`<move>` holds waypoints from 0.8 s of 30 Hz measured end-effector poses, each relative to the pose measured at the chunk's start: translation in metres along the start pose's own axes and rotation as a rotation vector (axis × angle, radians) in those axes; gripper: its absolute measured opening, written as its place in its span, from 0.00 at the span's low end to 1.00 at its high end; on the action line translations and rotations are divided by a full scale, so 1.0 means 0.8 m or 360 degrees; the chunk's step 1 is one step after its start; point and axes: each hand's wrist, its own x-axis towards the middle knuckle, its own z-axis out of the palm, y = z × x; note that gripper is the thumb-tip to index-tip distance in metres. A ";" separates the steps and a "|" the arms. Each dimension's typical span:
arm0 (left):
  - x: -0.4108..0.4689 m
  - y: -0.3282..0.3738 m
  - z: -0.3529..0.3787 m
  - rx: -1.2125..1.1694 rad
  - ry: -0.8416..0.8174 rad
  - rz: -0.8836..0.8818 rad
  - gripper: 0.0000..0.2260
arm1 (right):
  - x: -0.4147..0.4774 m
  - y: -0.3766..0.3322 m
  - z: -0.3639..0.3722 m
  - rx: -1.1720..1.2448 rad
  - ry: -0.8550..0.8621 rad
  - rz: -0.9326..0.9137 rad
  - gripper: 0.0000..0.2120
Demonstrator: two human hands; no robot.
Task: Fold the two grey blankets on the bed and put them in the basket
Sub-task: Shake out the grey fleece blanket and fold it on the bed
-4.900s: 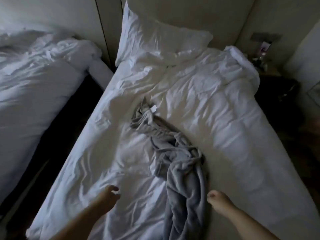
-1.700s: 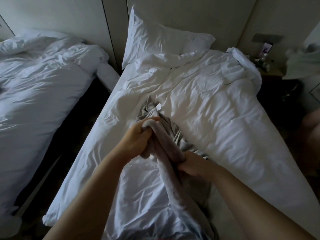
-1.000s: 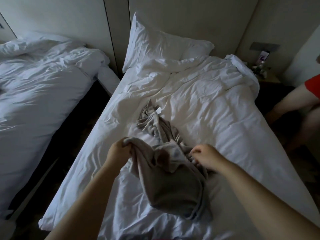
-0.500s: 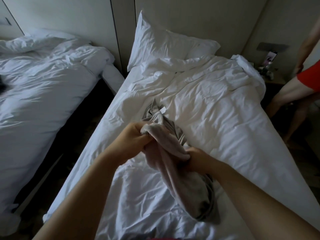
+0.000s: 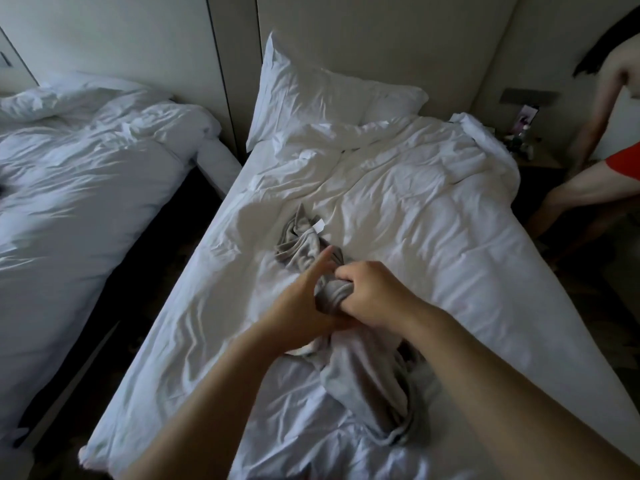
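Bed, mid-frame: I'm on step one w/ the grey blanket, which lies bunched and unfolded, trailing toward the foot. Right hand: fingers clamped on the wad. Left hand alongside, thumb straight, fingers tucked under, grip unclear. Next, imo: find corners, spread flat. Basket not in view.

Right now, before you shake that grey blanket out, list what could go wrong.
1. The right hand grips the grey blanket in a bunch, not by a corner, so the fold may come out lopsided.
2. It runs toward the tagged grey heap beyond; lifting may drag that along.
3. A second person bends beside the bed; a wide shake might reach them.
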 end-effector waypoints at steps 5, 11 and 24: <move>0.008 0.011 0.003 0.0254 -0.0092 -0.0001 0.18 | -0.001 0.021 0.028 0.0328 0.0076 0.0208 0.14; -0.006 0.016 -0.005 0.0160 -0.0141 -0.0030 0.10 | -0.024 0.042 0.047 0.1378 -0.0032 0.0267 0.03; -0.012 0.003 -0.094 -0.1078 0.0804 -0.0055 0.19 | -0.034 0.097 0.071 0.1384 -0.0073 0.0782 0.05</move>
